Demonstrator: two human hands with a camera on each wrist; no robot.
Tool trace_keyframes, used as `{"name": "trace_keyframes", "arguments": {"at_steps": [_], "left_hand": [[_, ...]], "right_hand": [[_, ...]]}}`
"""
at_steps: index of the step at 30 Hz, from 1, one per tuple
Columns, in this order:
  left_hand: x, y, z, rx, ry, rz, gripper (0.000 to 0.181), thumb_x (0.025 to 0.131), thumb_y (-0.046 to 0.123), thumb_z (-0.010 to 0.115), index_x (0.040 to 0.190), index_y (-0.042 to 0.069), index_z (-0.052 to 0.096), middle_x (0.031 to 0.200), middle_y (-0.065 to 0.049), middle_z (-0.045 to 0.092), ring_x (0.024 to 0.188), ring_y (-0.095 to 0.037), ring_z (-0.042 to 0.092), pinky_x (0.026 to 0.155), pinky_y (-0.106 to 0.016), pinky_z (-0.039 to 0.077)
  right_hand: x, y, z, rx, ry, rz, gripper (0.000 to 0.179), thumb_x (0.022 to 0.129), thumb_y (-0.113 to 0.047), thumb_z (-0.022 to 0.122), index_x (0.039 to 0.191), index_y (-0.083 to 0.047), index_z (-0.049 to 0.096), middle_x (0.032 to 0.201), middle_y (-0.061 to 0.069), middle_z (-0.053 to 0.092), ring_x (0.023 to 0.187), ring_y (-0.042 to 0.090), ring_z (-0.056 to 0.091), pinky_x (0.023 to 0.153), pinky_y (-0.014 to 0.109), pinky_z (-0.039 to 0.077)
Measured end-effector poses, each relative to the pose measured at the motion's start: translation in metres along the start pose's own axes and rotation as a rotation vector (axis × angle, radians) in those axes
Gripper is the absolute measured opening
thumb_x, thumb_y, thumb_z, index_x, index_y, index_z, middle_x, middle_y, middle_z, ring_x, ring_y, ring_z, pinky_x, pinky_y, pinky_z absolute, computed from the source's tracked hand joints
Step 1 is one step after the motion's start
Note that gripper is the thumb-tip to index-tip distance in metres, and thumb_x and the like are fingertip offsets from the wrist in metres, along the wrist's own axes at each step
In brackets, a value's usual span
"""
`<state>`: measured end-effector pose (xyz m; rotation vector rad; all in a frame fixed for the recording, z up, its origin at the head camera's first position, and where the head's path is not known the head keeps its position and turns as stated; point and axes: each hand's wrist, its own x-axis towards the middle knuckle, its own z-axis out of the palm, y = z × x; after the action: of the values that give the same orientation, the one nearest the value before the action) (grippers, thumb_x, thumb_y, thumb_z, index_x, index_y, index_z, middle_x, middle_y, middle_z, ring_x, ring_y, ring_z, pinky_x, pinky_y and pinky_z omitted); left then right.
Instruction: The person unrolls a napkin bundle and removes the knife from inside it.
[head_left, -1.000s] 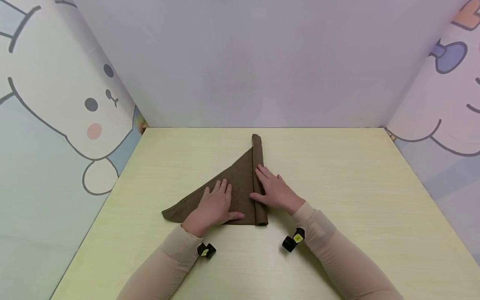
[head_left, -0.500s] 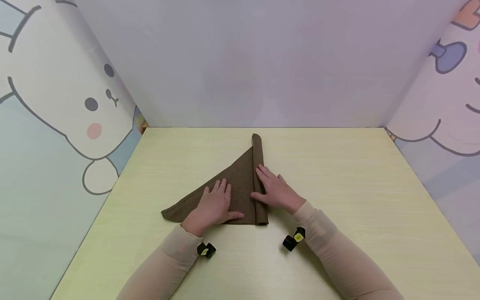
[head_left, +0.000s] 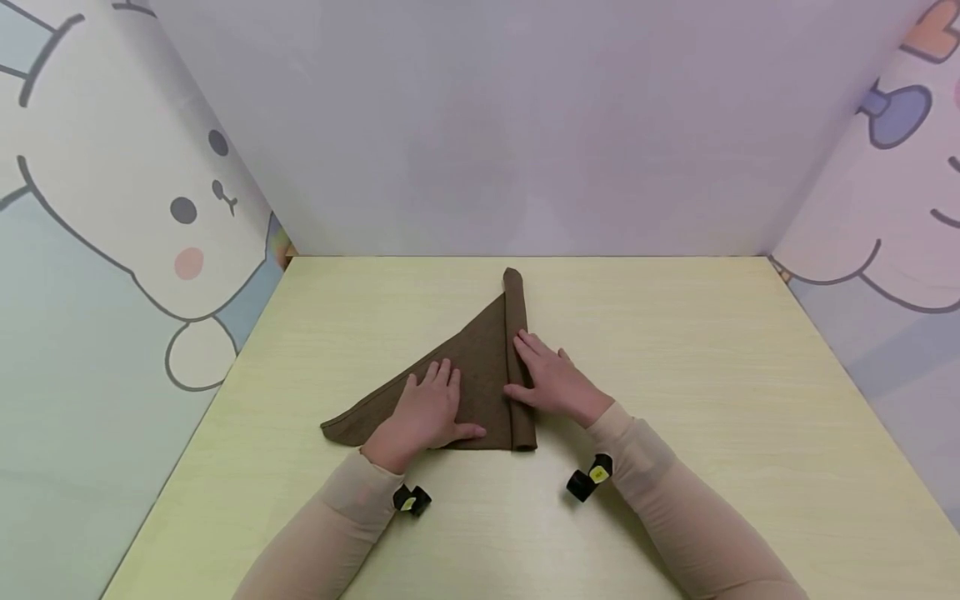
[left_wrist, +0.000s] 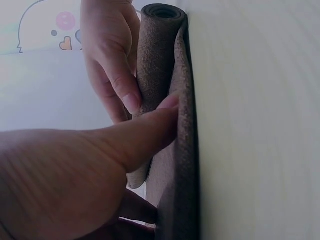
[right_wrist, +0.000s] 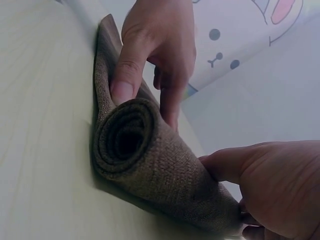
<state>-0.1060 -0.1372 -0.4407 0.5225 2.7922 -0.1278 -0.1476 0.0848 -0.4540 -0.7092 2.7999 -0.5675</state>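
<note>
A brown cloth (head_left: 480, 367) lies on the table, folded to a triangle, its right side rolled into a narrow tube (head_left: 515, 308). My left hand (head_left: 423, 412) rests with spread, straight fingers on the flat part, thumb pointing toward the roll. Across the roll lies my right hand (head_left: 551, 379), thumb at its left edge and fingers extended along it. The right wrist view shows the roll's spiral end (right_wrist: 127, 140), with the left thumb (right_wrist: 122, 92) just behind it. In the left wrist view, the right thumb (left_wrist: 131, 100) touches the roll's side.
The pale wooden table (head_left: 712, 350) runs back to a plain light wall (head_left: 480, 133). Side panels with cartoon animals (head_left: 97, 167) stand left and right. A small black camera sits at each wrist, the right one (head_left: 581, 485) close over the table.
Almost nothing differs. The left hand and the cloth's left corner have shifted very slightly left; the right hand has edged very slightly right on the roll.
</note>
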Motion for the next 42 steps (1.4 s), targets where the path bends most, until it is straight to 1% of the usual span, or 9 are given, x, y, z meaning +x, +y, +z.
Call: {"name": "trace_keyframes", "arguments": {"at_steps": [8, 17, 28, 35, 42], "left_hand": [[-0.0008, -0.0015, 0.0011, -0.012, 0.006, -0.001, 0.106, 0.079, 0.076, 0.053, 0.148, -0.002, 0.032, 0.154, -0.022, 0.024, 0.143, -0.036, 0.022, 0.106, -0.057, 0.028], [-0.0025, -0.0026, 0.0026, -0.025, -0.012, -0.011, 0.105, 0.079, 0.075, 0.054, 0.148, -0.001, 0.033, 0.155, -0.022, 0.023, 0.143, -0.035, 0.021, 0.106, -0.058, 0.027], [-0.0024, -0.0038, 0.0036, -0.031, 0.003, -0.011, 0.106, 0.078, 0.076, 0.054, 0.148, -0.001, 0.033, 0.155, -0.022, 0.023, 0.143, -0.035, 0.022, 0.106, -0.058, 0.027], [-0.0033, -0.0041, 0.0029, -0.037, 0.009, -0.010, 0.106, 0.078, 0.074, 0.056, 0.148, -0.002, 0.033, 0.154, -0.022, 0.024, 0.142, -0.036, 0.023, 0.105, -0.058, 0.028], [-0.0043, -0.0044, 0.0023, -0.035, 0.002, -0.015, 0.106, 0.078, 0.074, 0.056, 0.148, -0.002, 0.033, 0.155, -0.022, 0.023, 0.143, -0.035, 0.022, 0.105, -0.058, 0.027]], "right_hand": [[-0.0005, 0.0008, -0.0007, 0.006, -0.010, 0.009, 0.084, 0.092, -0.047, 0.060, 0.152, -0.001, 0.023, 0.159, 0.013, 0.018, 0.145, 0.029, 0.017, 0.106, 0.063, 0.022], [-0.0044, -0.0003, -0.0038, 0.015, -0.009, -0.004, 0.082, 0.092, -0.044, 0.062, 0.151, 0.001, 0.026, 0.157, 0.016, 0.022, 0.144, 0.031, 0.021, 0.105, 0.066, 0.020], [-0.0050, 0.0020, -0.0041, 0.023, -0.010, -0.001, 0.081, 0.092, -0.043, 0.062, 0.150, 0.001, 0.027, 0.157, 0.015, 0.023, 0.143, 0.030, 0.022, 0.104, 0.068, 0.020], [-0.0047, 0.0041, -0.0048, 0.031, -0.028, 0.011, 0.081, 0.092, -0.043, 0.061, 0.151, 0.000, 0.025, 0.158, 0.015, 0.021, 0.144, 0.030, 0.019, 0.105, 0.067, 0.017], [-0.0044, 0.0056, -0.0051, 0.030, -0.040, 0.014, 0.082, 0.093, -0.044, 0.061, 0.152, -0.001, 0.024, 0.158, 0.014, 0.020, 0.145, 0.030, 0.018, 0.105, 0.067, 0.017]]}}
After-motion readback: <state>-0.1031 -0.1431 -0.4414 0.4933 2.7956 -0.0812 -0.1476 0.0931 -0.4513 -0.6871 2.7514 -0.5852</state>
